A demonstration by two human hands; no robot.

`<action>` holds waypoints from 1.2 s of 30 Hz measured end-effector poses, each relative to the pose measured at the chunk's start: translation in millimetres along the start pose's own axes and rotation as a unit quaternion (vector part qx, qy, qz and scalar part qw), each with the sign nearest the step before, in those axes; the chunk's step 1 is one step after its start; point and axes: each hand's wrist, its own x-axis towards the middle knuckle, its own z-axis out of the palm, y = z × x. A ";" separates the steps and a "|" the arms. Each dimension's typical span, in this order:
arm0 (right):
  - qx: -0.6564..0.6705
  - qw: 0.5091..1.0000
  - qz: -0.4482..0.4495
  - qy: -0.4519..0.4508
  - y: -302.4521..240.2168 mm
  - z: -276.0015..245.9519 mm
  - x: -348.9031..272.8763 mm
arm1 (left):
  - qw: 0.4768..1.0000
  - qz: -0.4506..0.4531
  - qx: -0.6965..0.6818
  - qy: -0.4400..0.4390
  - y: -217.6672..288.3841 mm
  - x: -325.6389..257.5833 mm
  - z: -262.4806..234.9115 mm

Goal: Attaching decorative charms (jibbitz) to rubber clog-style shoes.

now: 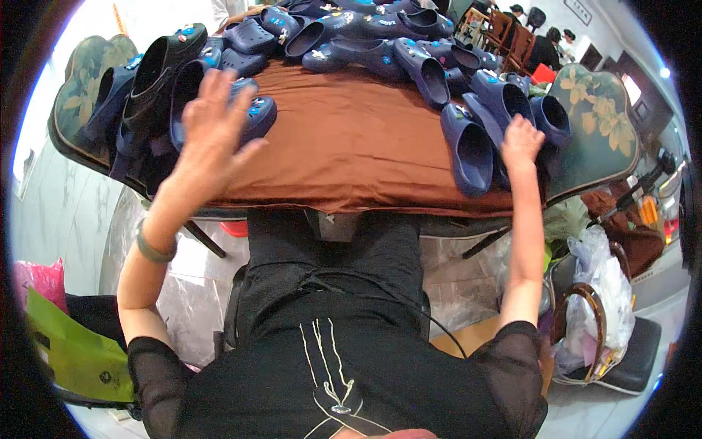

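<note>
My left hand (210, 135) is raised at the left end of the table with its fingers spread, slightly smeared by motion. It holds nothing. Behind and beside it are dark blue foam clogs with charms, one of them a clog (259, 121) next to my fingers. A taller dark clog (152, 77) leans further left. At the right, my right hand (521, 145) has its fingers curled over the edge of a navy clog (499, 95) in a cluster. Just left of that hand lies another navy clog (468, 150), its opening toward me.
A brown cloth (351, 139) covers the table's middle. Many more clogs (358, 55) are heaped along its far side. Green leaf-patterned table ends (596, 121) show at both sides. To my right stands a chair with plastic bags (596, 293); a green bag (77, 351) is at lower left.
</note>
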 end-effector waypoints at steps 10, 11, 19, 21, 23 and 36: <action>0.260 0.938 -0.204 0.099 -16.2 -69.9 -13.5 | 0.941 0.064 -0.202 -0.264 72.1 18.9 73.3; 0.287 0.928 -0.215 0.102 -30.3 -88.3 -19.6 | 0.941 0.061 -0.201 -0.264 77.8 30.8 72.9; 0.438 0.833 -0.336 -0.022 -166.4 -202.6 -106.5 | 0.564 -0.243 -0.767 -0.186 111.4 49.5 142.6; 0.429 0.823 -0.371 -0.029 -191.0 -203.9 -127.0 | 0.538 -0.151 -0.809 -0.184 101.3 38.0 158.3; 0.511 0.752 -0.415 -0.034 -188.1 -218.3 -131.3 | 0.574 -0.175 -0.777 -0.191 82.7 14.4 169.4; 0.763 0.537 -0.246 -0.261 -232.2 -89.5 -58.8 | 0.821 -0.236 -0.459 -0.246 -1.9 -28.2 182.9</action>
